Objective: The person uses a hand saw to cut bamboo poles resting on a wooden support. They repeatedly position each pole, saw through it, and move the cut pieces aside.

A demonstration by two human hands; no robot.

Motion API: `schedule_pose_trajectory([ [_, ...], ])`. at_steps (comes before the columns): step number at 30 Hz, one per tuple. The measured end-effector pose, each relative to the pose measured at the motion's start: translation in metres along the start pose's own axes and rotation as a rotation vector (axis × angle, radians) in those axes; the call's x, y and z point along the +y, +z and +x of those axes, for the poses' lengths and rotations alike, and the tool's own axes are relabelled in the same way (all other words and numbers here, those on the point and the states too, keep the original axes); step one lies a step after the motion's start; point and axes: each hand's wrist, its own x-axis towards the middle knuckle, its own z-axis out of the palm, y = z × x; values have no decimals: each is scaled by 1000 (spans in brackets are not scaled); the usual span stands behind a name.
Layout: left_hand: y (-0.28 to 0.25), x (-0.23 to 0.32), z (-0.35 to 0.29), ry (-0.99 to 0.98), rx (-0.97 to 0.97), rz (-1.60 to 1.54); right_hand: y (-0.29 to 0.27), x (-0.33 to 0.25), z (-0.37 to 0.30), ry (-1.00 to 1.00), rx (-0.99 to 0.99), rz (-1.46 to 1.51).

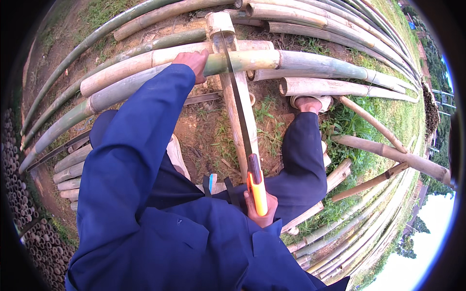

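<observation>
Orange and yellow handle [260, 191] in its curled grip, the right hand [262, 209] holds a saw [244, 116] close to the person's front, fingers wrapped round. From that hand the long dark blade runs forward, away from the body, and crosses a green-and-grey bamboo pole [310, 63] just to the right of the left hand. The left hand [195, 64] is clasped over this same pole, the arm stretched out in a navy sleeve [141, 126]. Whether the teeth have bitten into the pole is hard to tell from above. Under the blade, between the two hands, a pale bamboo post [233, 97] reaches forward past the pole. Just beyond the left hand a second, tan pole [121, 69] lies alongside the first. Ahead and to the right of the right hand, a foot [307, 104] in a pale shoe stands near the poles. Well to the left of the left hand, stacked bamboo ends [48, 247] show.
</observation>
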Motion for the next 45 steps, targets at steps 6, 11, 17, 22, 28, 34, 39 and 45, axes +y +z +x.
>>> schedule_pose_trajectory([
  [6, -7, -2, -9, 4, -17, -29, 40, 4, 127, -71, -55, 106],
  [11, 0, -14, -26, -21, -70, -24, 59, -6, 106, -50, -77, 125],
  [17, 5, -20, -46, -34, -98, -30, 76, 3, 91, -113, 34, 122],
  [22, 9, -17, -37, -8, -54, -34, 63, 2, 80, 29, -40, 115],
  [28, -3, -9, -34, -35, -112, -69, 6, -10, -24, -20, 13, -21],
  [34, -16, -9, -25, -45, -167, -67, 57, -12, 135, 20, -77, 95],
  [39, -11, -15, -34, -49, -120, -60, 38, -9, 60, 15, -76, 89],
  [45, -4, -19, -35, -73, -98, -81, 19, -17, 3, 136, -77, 63],
])
